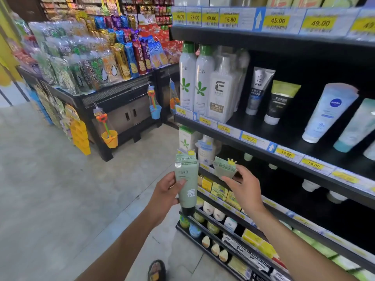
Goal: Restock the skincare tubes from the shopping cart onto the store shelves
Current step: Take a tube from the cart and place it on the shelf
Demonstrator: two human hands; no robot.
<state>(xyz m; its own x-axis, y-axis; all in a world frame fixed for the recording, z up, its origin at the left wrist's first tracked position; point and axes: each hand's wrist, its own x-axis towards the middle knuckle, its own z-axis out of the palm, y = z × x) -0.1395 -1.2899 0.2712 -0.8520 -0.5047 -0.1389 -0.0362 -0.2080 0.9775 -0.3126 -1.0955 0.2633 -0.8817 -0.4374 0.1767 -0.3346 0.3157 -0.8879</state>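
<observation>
Restocking seems midway: left hand (164, 191) grips a green tube (187, 185) upright; right hand (243, 189) pinches a second tube (224, 169) at the shelf (272, 203) just beyond it; neither placed, cart unseen

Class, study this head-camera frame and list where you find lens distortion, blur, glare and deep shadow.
Head view: the wide lens bows the shelf edges, most at the right; head view: upper price tags and snack packs look soft; head view: a white glare spot sits near the top of the green tube in the left hand; head view: the shelf bays sink into dark shadow.
</observation>
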